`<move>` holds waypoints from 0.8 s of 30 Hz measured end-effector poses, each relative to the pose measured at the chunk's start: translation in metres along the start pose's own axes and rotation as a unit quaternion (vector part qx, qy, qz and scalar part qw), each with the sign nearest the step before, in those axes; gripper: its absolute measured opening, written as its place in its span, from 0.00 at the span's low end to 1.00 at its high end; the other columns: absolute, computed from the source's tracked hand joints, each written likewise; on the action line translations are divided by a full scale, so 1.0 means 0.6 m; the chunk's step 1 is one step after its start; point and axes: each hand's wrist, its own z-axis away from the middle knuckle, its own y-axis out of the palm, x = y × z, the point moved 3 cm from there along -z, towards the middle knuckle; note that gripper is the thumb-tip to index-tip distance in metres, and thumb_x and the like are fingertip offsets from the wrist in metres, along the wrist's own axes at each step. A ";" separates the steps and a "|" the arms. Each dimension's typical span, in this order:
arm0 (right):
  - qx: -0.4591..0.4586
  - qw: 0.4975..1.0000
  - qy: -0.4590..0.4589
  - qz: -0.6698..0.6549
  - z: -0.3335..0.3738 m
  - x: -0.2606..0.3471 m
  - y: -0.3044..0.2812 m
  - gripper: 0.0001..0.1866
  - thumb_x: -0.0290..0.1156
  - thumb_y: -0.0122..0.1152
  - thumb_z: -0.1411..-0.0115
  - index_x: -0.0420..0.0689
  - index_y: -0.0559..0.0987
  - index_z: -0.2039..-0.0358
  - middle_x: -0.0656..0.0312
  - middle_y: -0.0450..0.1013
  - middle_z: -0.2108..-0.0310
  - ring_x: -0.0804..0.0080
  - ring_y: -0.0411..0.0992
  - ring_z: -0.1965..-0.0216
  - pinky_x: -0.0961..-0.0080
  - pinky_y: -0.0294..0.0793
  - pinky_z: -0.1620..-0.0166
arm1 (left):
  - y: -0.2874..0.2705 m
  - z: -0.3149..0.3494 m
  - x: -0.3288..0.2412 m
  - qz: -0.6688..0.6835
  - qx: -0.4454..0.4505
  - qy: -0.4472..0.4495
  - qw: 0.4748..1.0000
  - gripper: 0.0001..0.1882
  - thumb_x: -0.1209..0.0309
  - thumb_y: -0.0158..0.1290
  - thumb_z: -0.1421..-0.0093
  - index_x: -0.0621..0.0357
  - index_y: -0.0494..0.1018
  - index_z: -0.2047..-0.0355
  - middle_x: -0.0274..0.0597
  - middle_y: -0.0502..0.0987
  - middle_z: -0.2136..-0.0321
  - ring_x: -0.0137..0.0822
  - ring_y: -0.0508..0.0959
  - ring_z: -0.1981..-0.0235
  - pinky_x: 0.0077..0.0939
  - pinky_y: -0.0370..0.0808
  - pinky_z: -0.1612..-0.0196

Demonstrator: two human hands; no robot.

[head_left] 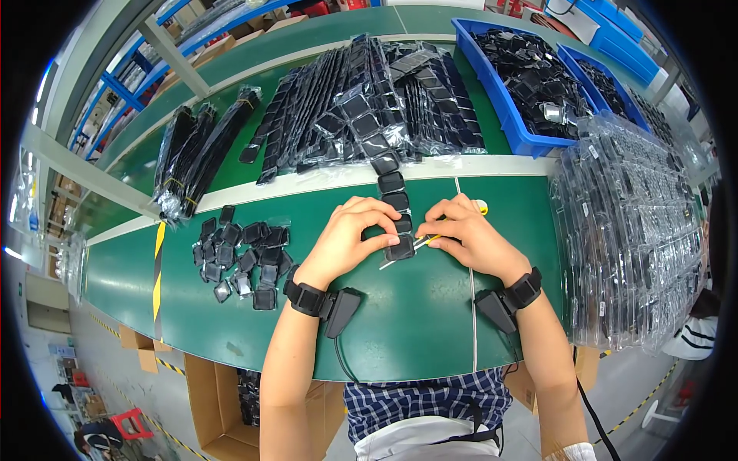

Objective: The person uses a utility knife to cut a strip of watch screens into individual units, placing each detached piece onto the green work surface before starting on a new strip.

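Right now both hands grip the near end of a strip of black square pouches in clear film [393, 201]: left hand [350, 234] pinching its last pouch, right hand [470, 237] just beside, clasping a yellow-handled cutter [430, 238]. Strip's long axis runs away across the green worktop [415, 323].

The left hand [350, 234] covers part of the strip of black pouches [393, 201]; the yellow-handled tool [442, 230] is mostly hidden under the right hand [469, 234].
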 end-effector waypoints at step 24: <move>-0.051 0.994 0.077 0.062 0.015 0.003 -0.020 0.11 0.27 0.72 0.45 0.47 0.87 0.59 0.64 0.78 0.60 0.62 0.75 0.56 0.66 0.76 0.51 | -0.013 0.014 -0.037 -0.111 0.047 0.026 0.992 0.38 0.56 0.76 0.59 0.49 0.79 0.46 0.35 0.79 0.44 0.43 0.73 0.40 0.39 0.65 0.36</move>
